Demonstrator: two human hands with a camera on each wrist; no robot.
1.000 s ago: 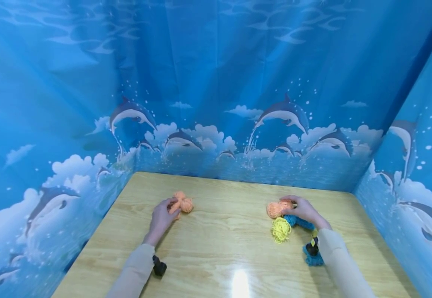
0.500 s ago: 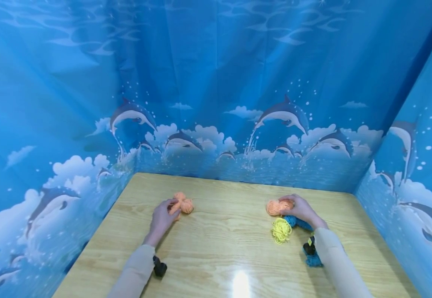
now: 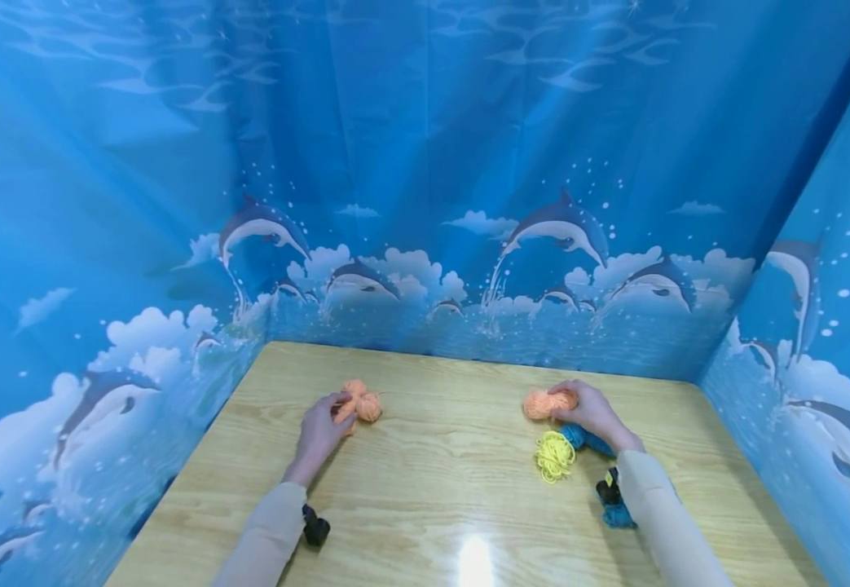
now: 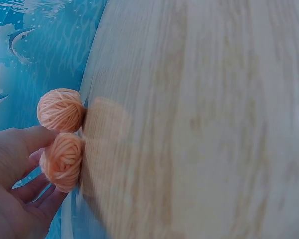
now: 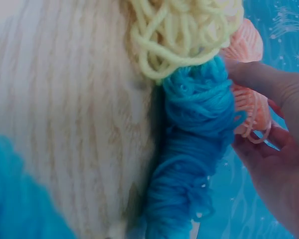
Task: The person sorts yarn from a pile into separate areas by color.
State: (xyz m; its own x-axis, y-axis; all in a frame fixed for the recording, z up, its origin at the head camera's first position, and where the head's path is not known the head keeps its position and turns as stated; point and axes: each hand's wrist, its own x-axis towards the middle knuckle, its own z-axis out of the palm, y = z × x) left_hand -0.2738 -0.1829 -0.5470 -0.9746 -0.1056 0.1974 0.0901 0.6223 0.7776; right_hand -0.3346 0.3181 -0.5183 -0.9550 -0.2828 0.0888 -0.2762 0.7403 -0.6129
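Note:
At the left of the table, my left hand grips a peach ball of yarn, its fingers curled round the near side. In the left wrist view this held yarn sits between thumb and fingers, and a second peach ball lies against it. Across the table my right hand holds a peach yarn bundle by its right end. The right wrist view shows thumb and fingers around the peach yarn, partly hidden behind blue yarn.
Beside the right hand lie a loose yellow yarn bundle and blue yarn. Another blue piece is under the right forearm, partly covered. A blue dolphin-print curtain stands along the back edge of the wooden table.
The right wrist has shifted slightly up and left, its hand staying on the peach yarn. My left hand keeps its place and its hold.

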